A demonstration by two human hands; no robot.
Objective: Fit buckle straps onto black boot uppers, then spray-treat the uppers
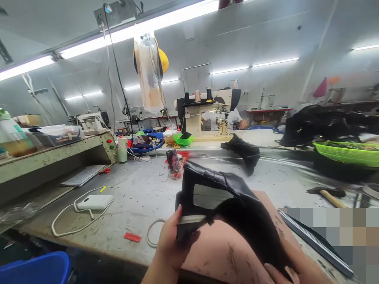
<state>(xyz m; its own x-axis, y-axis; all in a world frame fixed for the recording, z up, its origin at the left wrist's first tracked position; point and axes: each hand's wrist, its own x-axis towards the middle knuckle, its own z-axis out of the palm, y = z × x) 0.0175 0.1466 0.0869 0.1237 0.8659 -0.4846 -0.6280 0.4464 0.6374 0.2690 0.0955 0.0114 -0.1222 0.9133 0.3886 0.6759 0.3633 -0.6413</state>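
A glossy black leather piece (231, 181) is raised in front of me, bent into an arch with a four-sided opening on its left side. My left hand (171, 240) grips its left end, thumb on the near face beside a pale strip. At the lower right, my right hand (280, 274) is closed on the other end, partly cut off by the frame's bottom edge. Beneath the piece lies a pinkish board (227, 252). Another black piece (244, 152) rests farther back on the table.
A propped phone (173, 161) stands behind the leather. To the left are a white power bank (95, 202) with its cable, a red strip (132, 237) and a tape ring (154, 233). A hammer (331, 196) and a green basket (346, 154) sit right. Beyond a sewing machine (207, 110) is another person.
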